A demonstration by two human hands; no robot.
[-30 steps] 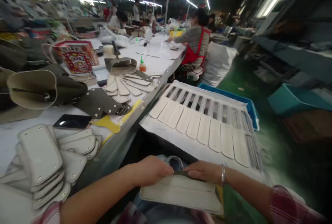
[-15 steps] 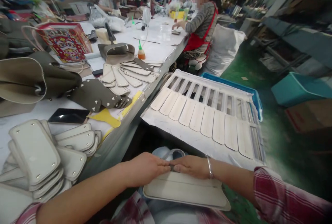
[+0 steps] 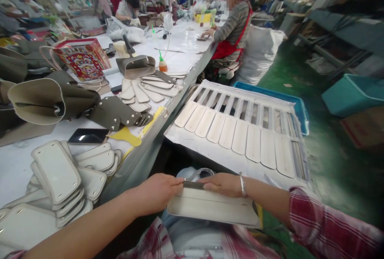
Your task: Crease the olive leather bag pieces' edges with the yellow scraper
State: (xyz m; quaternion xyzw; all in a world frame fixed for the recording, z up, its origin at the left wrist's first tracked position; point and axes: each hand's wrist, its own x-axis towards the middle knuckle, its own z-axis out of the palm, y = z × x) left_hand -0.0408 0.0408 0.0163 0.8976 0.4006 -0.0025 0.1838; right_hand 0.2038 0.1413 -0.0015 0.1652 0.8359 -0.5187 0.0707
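Observation:
A cream leather-like panel with a dark strip along its far edge lies over my lap. My left hand pinches its far left corner between thumb and fingers. Along the same edge, farther right, my right hand grips the panel, fingers over the far side and thumb on top. A silver bangle circles my right wrist. Just beyond both hands is a pale, rounded object, mostly hidden. To the left, a pile of cream panels with metal studs lies on the table.
A white rack holding a row of cream strips stands ahead right. On the white table are a phone, dark grey pieces, a red paper bag and a glue bottle. A co-worker sits beyond.
My hands have moved apart along the panel's far edge, the left one to its left corner. More of the dark strip shows between them. The view has shifted slightly.

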